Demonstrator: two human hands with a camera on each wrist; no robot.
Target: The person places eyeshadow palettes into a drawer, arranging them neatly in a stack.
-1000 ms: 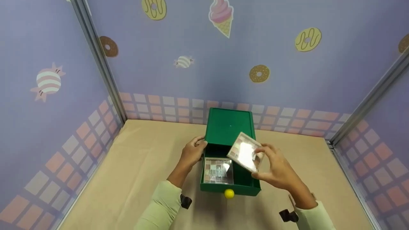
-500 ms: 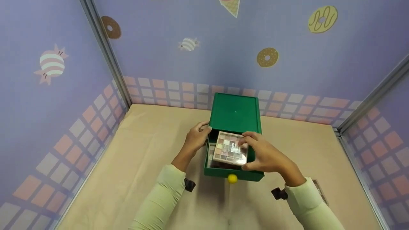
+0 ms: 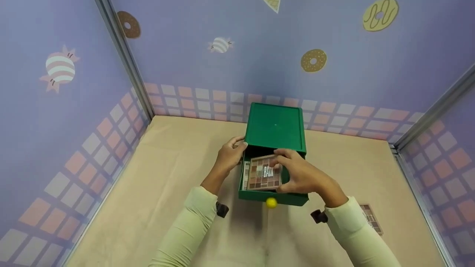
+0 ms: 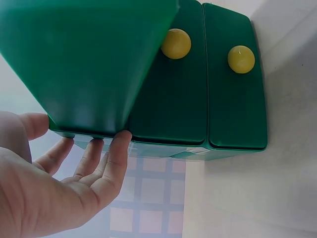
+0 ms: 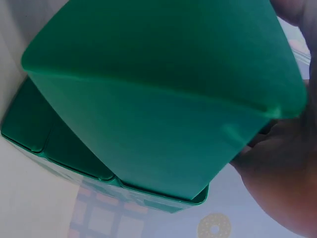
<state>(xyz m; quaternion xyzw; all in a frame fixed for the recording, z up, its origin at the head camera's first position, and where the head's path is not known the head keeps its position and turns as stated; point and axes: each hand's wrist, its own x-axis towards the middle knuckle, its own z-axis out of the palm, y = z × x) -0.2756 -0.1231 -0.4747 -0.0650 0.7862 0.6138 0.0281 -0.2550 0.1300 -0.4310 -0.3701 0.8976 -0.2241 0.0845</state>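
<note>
A green drawer cabinet stands on the table with its top drawer pulled out; a yellow knob is on the drawer front. My right hand pinches a square eyeshadow palette by its right part, thumb at the near edge and fingers at the far edge. That palette is tilted inside the drawer, over another palette that shows only as a strip at the left. With outstretched fingers, my left hand rests against the cabinet's left side; in the left wrist view its fingertips touch the side near the open drawer.
One more palette lies on the table by my right sleeve. Two closed lower drawers with yellow knobs show in the left wrist view. Patterned walls enclose the table at the back and both sides.
My right hand has moved left and lowered the palette from above the drawer's right half into the drawer, over the other one. The left hand stays at the cabinet's side. The head view has tilted down.
</note>
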